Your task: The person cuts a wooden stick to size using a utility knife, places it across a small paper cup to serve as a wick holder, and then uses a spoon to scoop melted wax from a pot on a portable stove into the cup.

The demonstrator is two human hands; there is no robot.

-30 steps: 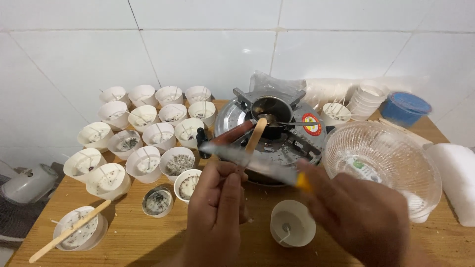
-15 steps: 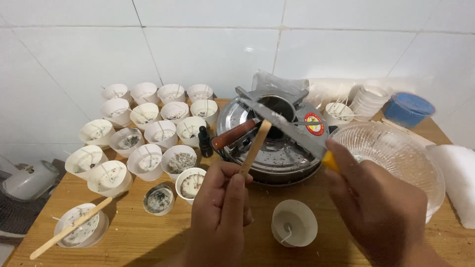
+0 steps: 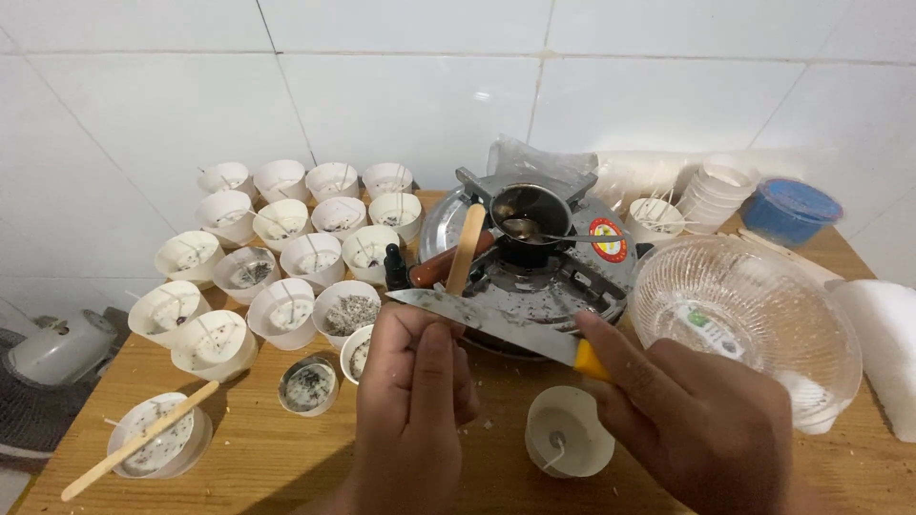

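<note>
**Hands, stick and knife above the wooden table**

Left hand [image 3: 415, 401], at 6 o'clock in the head view, is closed around the lower end of a flat wooden stick [image 3: 466, 250], which rises pale, smooth and round-tipped toward 12 o'clock. Right hand [image 3: 701, 420], at 4 o'clock, is wrapped around the yellow handle of a knife [image 3: 487, 319]; its long steel blade, dull and flecked with residue, lies nearly level and points toward 9 o'clock, meeting the stick just above the left fingers.

Behind the blade, toward 12 o'clock, stands a round metal stove [image 3: 534, 277] with a speckled top; a small dark pot [image 3: 530, 210] sits on it with a spoon resting inside. A dark dropper bottle [image 3: 395, 269] stands just beside the stove at 9 o'clock. White paper cups [image 3: 286, 238], many with wicks and grey flecked filling, crowd the table [image 3: 258, 458] from 9 to 11 o'clock. One cup with a wick [image 3: 569, 431] sits between the hands at 6 o'clock. A ribbed clear glass bowl [image 3: 749, 319] lies at 3 o'clock, touching the right hand's far side. At 8 o'clock a second stick [image 3: 138, 442] lies across a filled cup. A blue lidded tub [image 3: 790, 210] stands at 2 o'clock beside stacked white cups [image 3: 716, 191].
</note>
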